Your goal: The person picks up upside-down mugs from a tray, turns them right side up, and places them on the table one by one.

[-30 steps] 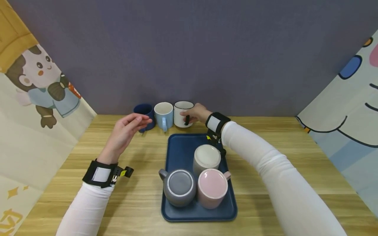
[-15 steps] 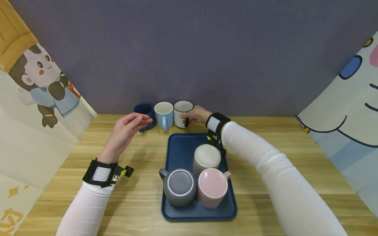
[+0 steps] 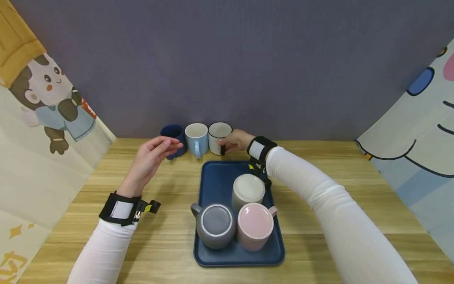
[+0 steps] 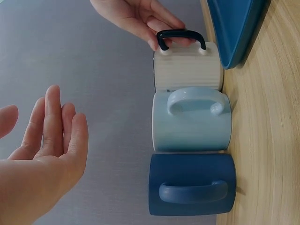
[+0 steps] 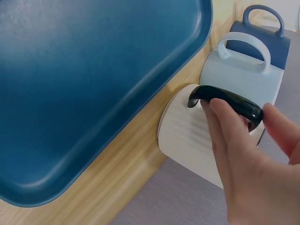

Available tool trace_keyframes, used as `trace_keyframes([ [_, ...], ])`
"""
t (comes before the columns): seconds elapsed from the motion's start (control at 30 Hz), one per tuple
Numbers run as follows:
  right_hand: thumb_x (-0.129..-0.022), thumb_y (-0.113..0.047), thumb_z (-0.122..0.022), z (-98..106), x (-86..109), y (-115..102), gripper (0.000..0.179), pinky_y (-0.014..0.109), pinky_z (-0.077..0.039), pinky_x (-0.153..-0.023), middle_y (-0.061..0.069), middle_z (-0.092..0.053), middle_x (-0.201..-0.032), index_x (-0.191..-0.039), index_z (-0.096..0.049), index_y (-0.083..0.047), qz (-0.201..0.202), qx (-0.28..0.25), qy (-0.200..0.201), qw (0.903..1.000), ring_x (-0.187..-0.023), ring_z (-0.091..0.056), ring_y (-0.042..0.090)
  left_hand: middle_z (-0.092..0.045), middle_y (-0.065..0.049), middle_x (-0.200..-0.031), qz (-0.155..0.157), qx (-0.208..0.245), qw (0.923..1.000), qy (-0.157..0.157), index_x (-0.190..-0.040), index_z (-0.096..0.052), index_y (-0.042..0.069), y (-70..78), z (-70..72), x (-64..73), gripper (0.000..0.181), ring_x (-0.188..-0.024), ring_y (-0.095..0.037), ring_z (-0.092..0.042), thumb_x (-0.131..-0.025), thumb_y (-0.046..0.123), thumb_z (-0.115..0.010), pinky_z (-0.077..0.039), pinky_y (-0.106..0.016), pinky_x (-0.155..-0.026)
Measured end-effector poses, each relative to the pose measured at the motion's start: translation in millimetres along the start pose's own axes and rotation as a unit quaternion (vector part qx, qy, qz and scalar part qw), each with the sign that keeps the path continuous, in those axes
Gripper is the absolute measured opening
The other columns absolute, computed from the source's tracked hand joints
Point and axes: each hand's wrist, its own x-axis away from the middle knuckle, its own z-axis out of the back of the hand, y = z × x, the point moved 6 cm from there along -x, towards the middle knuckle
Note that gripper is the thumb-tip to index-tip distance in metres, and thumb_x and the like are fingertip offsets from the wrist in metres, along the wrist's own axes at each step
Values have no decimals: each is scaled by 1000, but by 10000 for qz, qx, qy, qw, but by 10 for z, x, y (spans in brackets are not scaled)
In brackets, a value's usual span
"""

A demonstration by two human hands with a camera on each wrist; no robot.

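Note:
My right hand (image 3: 238, 141) holds the black handle (image 5: 229, 101) of a white mug (image 5: 185, 126) with a dark rim, fingers behind the handle and thumb at its upper end. This mug stands upright at the right end of a row by the back wall. Beside it are a light blue mug (image 3: 197, 139) and a dark blue mug (image 3: 173, 138), their handles facing the front. My left hand (image 3: 152, 156) hovers before the dark blue mug, partly covering it in the head view. Its fingers (image 4: 52, 122) are loosely extended and hold nothing.
A dark blue tray (image 3: 216, 169) lies in front of the row. On it, upside down, stand an off-white mug (image 3: 249, 188), a grey mug (image 3: 216, 225) and a pink mug (image 3: 255, 225). A grey wall (image 3: 227, 71) rises right behind the upright mugs.
The white mug's black handle has swung slightly left, toward the front, with my right hand following it a little. My left hand and the tray's mugs stay in place.

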Motion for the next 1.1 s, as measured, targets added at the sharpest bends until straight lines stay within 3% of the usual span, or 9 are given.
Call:
trace_keyframes([
  [0.63, -87, -10, -68, 15, 21, 2, 45, 38, -47, -98, 21, -60, -125, -128, -52, 2, -45, 29, 84, 10000, -114, -60, 31, -68, -6, -107, 97, -165, 9998, -9, -111, -60, -4, -10, -16, 4, 24, -105, -16, -64, -99, 13, -50, -48, -29, -95],
  [0.9, -88, -28, -68, 115, 118, -49, 49, 42, -50, -93, 23, -63, -118, -121, -56, 6, 276, 941, 246, 9949, -109, -62, 33, -69, -6, -105, 115, -190, 9997, 28, -110, -61, -3, -23, -18, -10, 23, -104, -17, -65, -99, 14, -50, -50, -29, -93],
  [1.1, -91, -36, -63, 204, 171, -65, 48, 39, -51, -91, 19, -64, -119, -118, -61, 3, 278, 1227, 203, 9918, -109, -62, 30, -70, -5, -105, 151, -232, 9996, 61, -110, -62, -1, -27, -31, -37, 23, -100, -17, -66, -99, 15, -50, -52, -29, -87],
])
